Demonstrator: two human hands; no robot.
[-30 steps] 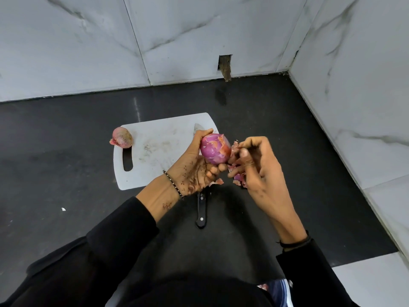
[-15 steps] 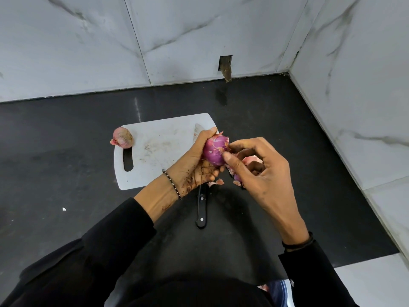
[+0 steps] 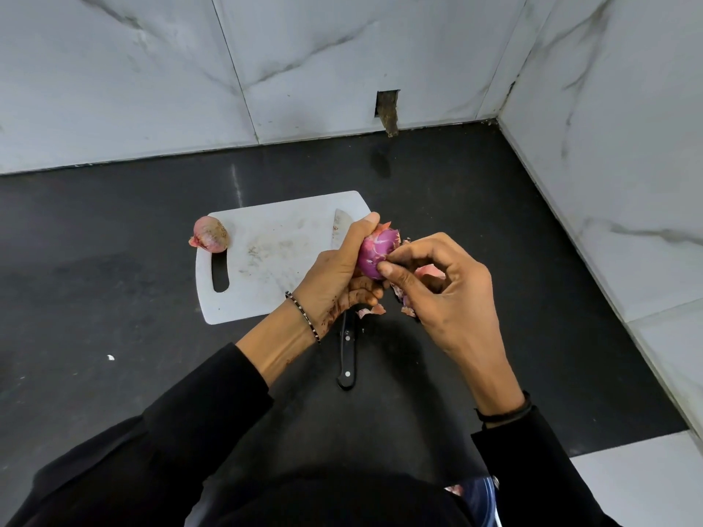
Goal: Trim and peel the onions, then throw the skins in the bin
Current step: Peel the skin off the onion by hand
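the left hand [image 3: 331, 276] still grips the purple onion [image 3: 376, 249]. the right hand [image 3: 449, 294] has slid closer and now pinches it too.

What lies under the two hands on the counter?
A knife: its blade tip rests on the white cutting board, its black handle on the dark counter. Onion skins lie beside it. The left hand covers the knife's middle.

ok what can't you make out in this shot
Head view only.
The knife: blade's middle hidden under the left hand.
The held onion: underside covered by both hands, remaining skin unclear.
The peeled skins: partly behind the right hand.
The blue object at the bottom edge: cut off by dark clothing, unidentifiable.
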